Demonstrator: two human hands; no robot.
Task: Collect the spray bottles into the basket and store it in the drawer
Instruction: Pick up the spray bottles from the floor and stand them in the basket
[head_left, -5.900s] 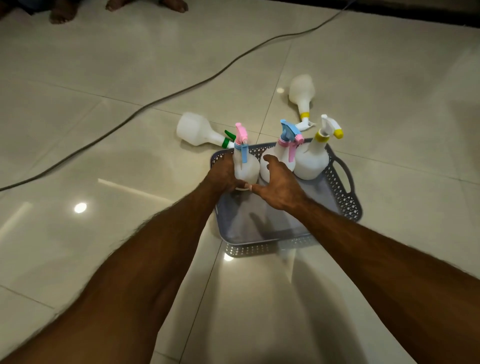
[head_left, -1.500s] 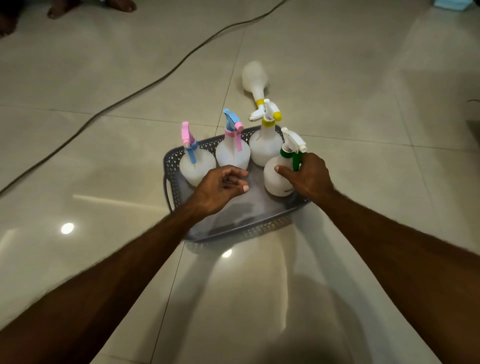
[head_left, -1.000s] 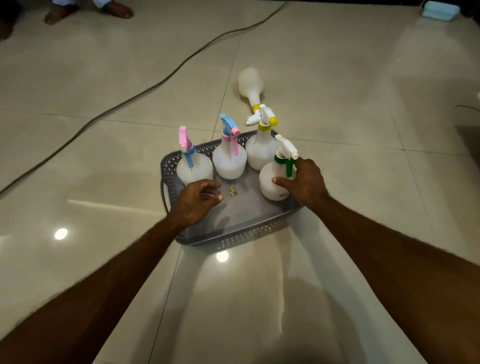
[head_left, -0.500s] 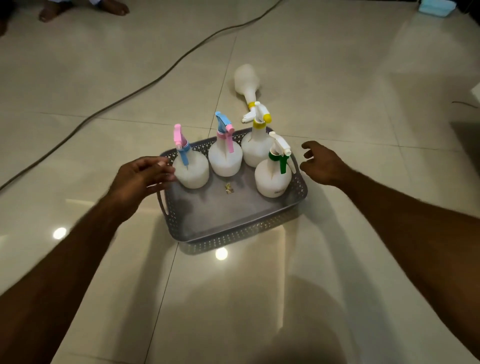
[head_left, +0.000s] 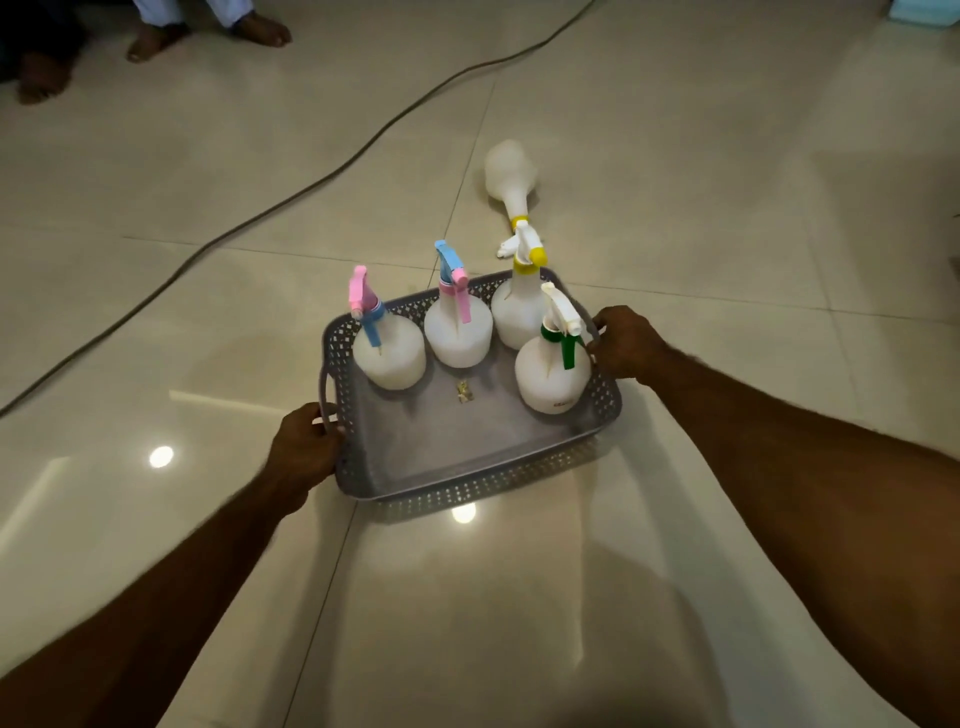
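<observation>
A grey perforated basket (head_left: 467, 483) rests on the tiled floor. Inside it stand several white spray bottles: one with a pink and blue head (head_left: 387, 353), one with a blue and pink head (head_left: 457, 327), one with a yellow nozzle (head_left: 517, 312) and one with a green collar (head_left: 553, 371). My left hand (head_left: 304, 449) is closed around the basket's left handle. My right hand (head_left: 626, 340) grips the right handle. Another white bottle with a yellow collar (head_left: 511, 179) lies on its side on the floor beyond the basket.
A dark cable (head_left: 332, 176) runs diagonally across the floor from upper right to left. Bare feet of other people (head_left: 208, 31) show at the top left. A small gold scrap (head_left: 464, 391) lies on the basket floor. A pale blue object (head_left: 930, 10) sits at the top right.
My right hand let go of the green-collared bottle, and both hands moved out to the basket's sides and closed on its handles.
</observation>
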